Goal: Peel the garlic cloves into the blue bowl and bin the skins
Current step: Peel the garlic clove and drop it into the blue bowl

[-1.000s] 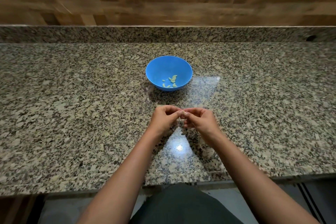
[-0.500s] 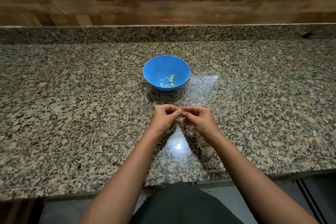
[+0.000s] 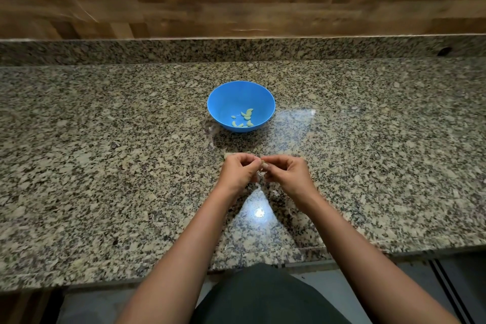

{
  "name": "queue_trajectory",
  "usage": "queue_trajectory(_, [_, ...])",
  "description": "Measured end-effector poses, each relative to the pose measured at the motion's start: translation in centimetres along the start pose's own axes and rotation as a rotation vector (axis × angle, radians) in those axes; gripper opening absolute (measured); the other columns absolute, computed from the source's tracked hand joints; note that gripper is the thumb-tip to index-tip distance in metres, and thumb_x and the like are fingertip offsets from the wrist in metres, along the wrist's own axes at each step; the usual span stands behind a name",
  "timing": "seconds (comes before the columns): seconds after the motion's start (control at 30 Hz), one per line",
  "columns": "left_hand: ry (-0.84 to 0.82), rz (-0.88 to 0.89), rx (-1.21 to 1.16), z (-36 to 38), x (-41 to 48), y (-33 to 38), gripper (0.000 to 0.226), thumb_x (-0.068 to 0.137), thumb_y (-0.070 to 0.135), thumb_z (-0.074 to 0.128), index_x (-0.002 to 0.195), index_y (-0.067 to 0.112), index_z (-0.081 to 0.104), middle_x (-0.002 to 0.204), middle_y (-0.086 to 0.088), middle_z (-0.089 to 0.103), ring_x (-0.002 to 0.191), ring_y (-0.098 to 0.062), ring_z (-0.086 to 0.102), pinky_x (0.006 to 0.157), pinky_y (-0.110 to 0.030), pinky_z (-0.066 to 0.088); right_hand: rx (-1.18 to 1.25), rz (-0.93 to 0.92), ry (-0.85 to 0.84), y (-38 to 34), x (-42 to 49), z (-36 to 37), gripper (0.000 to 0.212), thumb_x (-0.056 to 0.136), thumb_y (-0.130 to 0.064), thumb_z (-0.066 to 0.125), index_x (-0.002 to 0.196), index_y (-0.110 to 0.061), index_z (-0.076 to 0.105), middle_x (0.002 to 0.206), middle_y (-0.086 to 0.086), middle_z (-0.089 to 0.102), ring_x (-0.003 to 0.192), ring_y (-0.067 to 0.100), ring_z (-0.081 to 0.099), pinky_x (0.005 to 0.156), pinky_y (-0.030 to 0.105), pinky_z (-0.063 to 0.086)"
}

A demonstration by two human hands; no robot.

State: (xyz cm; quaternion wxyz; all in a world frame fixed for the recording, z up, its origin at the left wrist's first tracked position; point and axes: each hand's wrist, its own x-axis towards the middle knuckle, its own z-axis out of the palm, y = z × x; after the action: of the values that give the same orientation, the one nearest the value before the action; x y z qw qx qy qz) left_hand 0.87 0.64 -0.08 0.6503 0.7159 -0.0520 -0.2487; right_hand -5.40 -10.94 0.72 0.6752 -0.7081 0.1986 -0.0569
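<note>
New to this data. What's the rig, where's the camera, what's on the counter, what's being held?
There is no machine here. A person works with bare hands, and one wide-angle camera worn on the head looks forward and down, so the arms come in from the bottom edge. The left hand and right hand meet over a granite countertop. Both pinch a small pale garlic clove between their fingertips; it is too small to tell how much skin remains. Beyond the hands stands a blue bowl with several peeled cloves inside. Thin pale scraps, probably skin, lie below the hands. No bin is in view.
</note>
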Motion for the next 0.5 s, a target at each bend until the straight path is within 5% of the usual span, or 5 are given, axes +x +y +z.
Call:
queue_trajectory(0.13, [0.010, -0.023, -0.019, 0.1, 0.0, -0.1, 0.011, 0.090, 0.007, 0.058, 0.080, 0.002, 0.059, 0.071, -0.003, 0.056, 0.058, -0.007, 0.055, 0.062, -0.026, 0.054, 0.099, 0.042, 0.027, 0.1, 0.0, 0.1, 0.010, 0.088, -0.003, 0.060, 0.092, -0.010, 0.066, 0.079, 0.007, 0.069, 0.065, 0.013, 0.063, 0.065, 0.025, 0.057])
queue_trajectory(0.3, [0.077, -0.077, 0.061, -0.6, 0.2, -1.1, 0.012, 0.090, 0.011, 0.059, 0.078, 0.011, 0.058, 0.074, -0.001, 0.059, 0.059, -0.010, 0.060, 0.081, -0.049, 0.053, 0.234, 0.091, 0.098, 0.1, 0.1, -0.6, 0.013, 0.088, 0.000, 0.057, 0.100, -0.001, 0.062, 0.088, 0.013, 0.064, 0.069, 0.019, 0.060, 0.065, 0.027, 0.056])
queue_trajectory(0.5, [-0.019, -0.071, -0.039, -0.1, -0.3, -0.4, 0.011, 0.091, 0.017, 0.060, 0.096, 0.008, 0.065, 0.084, -0.006, 0.064, 0.070, -0.014, 0.060, 0.063, -0.024, 0.055, 0.159, 0.053, 0.081, 0.2, -0.1, -0.4, 0.013, 0.082, 0.000, 0.066, 0.093, 0.005, 0.065, 0.082, 0.015, 0.067, 0.067, 0.018, 0.062, 0.065, 0.028, 0.055])
